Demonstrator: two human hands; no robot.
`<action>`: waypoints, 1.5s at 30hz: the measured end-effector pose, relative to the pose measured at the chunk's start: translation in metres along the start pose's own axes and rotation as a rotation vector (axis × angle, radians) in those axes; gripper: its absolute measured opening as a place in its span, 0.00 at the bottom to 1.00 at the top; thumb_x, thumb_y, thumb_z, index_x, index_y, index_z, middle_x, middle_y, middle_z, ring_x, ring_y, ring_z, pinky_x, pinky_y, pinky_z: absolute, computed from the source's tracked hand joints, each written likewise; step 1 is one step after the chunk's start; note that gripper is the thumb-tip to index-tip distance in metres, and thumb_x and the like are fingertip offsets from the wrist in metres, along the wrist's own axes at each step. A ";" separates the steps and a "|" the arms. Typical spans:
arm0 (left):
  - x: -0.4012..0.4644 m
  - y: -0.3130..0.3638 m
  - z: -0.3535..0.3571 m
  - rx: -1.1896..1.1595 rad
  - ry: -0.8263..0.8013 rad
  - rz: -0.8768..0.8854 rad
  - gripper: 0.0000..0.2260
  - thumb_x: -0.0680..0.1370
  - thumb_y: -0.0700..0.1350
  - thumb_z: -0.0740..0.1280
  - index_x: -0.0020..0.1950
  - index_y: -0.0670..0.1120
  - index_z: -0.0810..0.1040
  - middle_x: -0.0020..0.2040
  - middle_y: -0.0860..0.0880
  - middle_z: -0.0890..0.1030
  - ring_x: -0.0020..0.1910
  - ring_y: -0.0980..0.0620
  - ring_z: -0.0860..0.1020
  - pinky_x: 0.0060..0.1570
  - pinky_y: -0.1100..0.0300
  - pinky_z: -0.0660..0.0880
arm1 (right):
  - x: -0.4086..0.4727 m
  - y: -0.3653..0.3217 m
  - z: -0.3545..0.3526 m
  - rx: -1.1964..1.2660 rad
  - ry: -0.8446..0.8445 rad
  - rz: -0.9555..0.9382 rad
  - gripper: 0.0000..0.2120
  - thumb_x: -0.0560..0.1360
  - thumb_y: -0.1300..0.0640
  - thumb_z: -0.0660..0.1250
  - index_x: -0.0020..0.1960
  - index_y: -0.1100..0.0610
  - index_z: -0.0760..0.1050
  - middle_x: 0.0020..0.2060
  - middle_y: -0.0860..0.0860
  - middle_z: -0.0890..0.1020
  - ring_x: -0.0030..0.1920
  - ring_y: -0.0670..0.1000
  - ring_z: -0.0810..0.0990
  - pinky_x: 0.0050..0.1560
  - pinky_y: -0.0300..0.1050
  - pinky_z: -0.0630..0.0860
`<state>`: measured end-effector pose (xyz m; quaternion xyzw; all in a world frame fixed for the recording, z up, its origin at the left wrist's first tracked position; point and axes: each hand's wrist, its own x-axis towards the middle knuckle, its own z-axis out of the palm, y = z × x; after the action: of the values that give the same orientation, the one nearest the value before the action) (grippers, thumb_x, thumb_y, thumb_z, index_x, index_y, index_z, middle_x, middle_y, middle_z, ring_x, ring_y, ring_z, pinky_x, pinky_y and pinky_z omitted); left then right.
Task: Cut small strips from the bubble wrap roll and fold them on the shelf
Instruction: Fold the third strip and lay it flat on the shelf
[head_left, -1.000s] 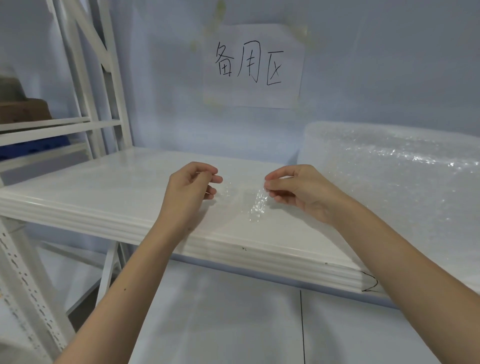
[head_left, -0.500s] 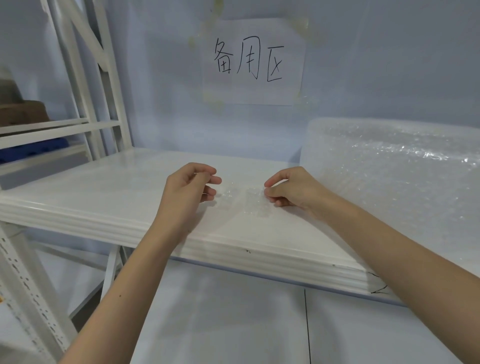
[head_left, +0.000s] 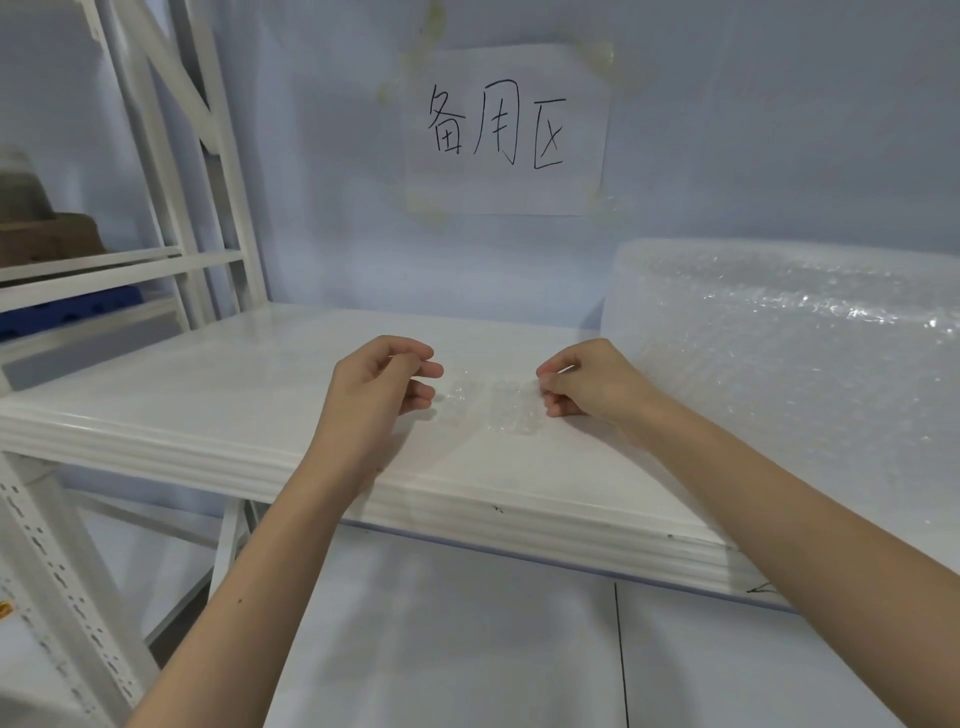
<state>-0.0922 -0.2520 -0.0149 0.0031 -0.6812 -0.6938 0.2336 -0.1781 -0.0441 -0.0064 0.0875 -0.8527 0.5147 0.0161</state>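
Head view: a small bubble wrap strip (head_left: 491, 402) lies flat on the white shelf (head_left: 208, 395), near its front edge. The left hand (head_left: 376, 395) pinches its left end, the right hand (head_left: 587, 387) its right end. The bubble wrap roll (head_left: 789, 358) lies just beside the right hand; bare shelf stretches leftward.

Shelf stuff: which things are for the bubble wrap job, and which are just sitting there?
For the job: bubble wrap strip, bubble wrap roll, shelf, left hand, right hand.

Just there: paper sign, cardboard box, blue bin.
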 end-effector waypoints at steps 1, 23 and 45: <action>0.000 0.000 0.000 -0.001 0.001 0.000 0.10 0.80 0.36 0.60 0.48 0.43 0.81 0.42 0.46 0.84 0.34 0.51 0.78 0.40 0.63 0.79 | -0.002 -0.001 -0.001 0.010 0.005 0.005 0.06 0.77 0.66 0.63 0.51 0.65 0.79 0.40 0.58 0.81 0.31 0.53 0.82 0.50 0.49 0.82; -0.001 0.002 -0.001 -0.069 -0.006 -0.020 0.10 0.80 0.36 0.60 0.48 0.42 0.81 0.43 0.47 0.84 0.34 0.52 0.78 0.42 0.62 0.80 | -0.032 -0.016 0.004 -0.533 -0.067 -0.349 0.09 0.72 0.59 0.69 0.52 0.58 0.82 0.40 0.49 0.82 0.40 0.45 0.78 0.38 0.29 0.69; 0.000 0.001 -0.002 -0.068 -0.012 -0.020 0.10 0.80 0.36 0.60 0.47 0.43 0.81 0.43 0.47 0.84 0.33 0.52 0.78 0.42 0.62 0.79 | -0.043 -0.005 -0.009 -0.561 -0.007 -0.334 0.09 0.74 0.61 0.63 0.50 0.56 0.82 0.42 0.49 0.82 0.40 0.41 0.77 0.37 0.29 0.69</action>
<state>-0.0911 -0.2540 -0.0141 -0.0024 -0.6585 -0.7190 0.2224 -0.1359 -0.0330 -0.0031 0.2201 -0.9352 0.2496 0.1209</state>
